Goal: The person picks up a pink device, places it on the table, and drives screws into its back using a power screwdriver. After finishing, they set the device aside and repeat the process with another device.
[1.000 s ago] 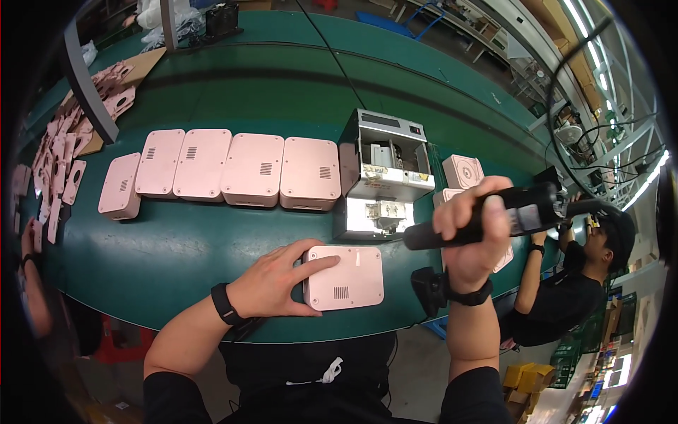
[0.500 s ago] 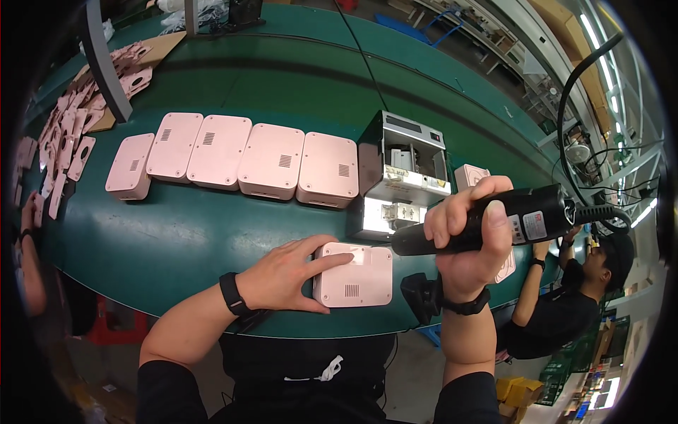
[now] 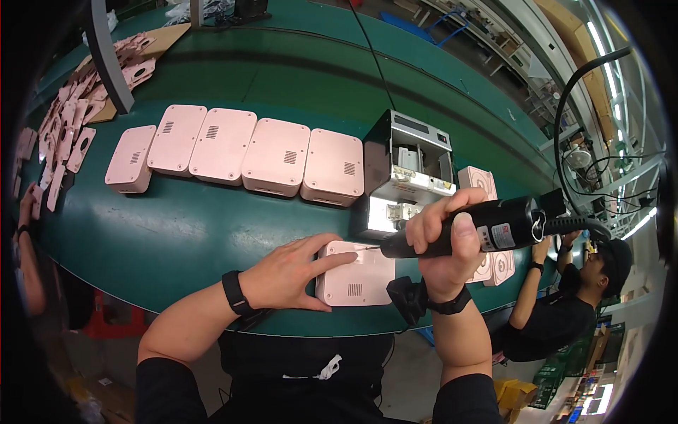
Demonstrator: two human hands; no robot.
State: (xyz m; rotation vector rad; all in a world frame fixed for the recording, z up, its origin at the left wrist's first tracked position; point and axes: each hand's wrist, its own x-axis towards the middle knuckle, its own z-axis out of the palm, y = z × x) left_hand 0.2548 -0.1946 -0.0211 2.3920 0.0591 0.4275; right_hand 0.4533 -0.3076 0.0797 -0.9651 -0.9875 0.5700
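Observation:
On the table edge in front of me lies a pink plastic housing (image 3: pixel 371 279) with a vent grille and screw holes. My left hand (image 3: pixel 282 274) grips its left side, thumb at the near edge and index fingertip on a shiny patch on top. My right hand (image 3: pixel 448 240) is wrapped round a black electric screwdriver (image 3: pixel 505 225), held nearly level and pointing left. Its thin bit ends over the housing's far part, close to my left index fingertip. Whether the bit touches a screw, I cannot tell.
Several like pink housings (image 3: pixel 275 155) stand in a row beyond. Right of them is a screw feeder (image 3: pixel 409 166). More pink parts (image 3: pixel 501 265) lie behind my right hand. Flat pink pieces (image 3: pixel 74 120) are piled far left. A co-worker (image 3: pixel 565 290) sits at the right.
My right hand has brought the screwdriver left and slightly down, so its bit now reaches over the housing. My left hand keeps its grip. The view has shifted slightly.

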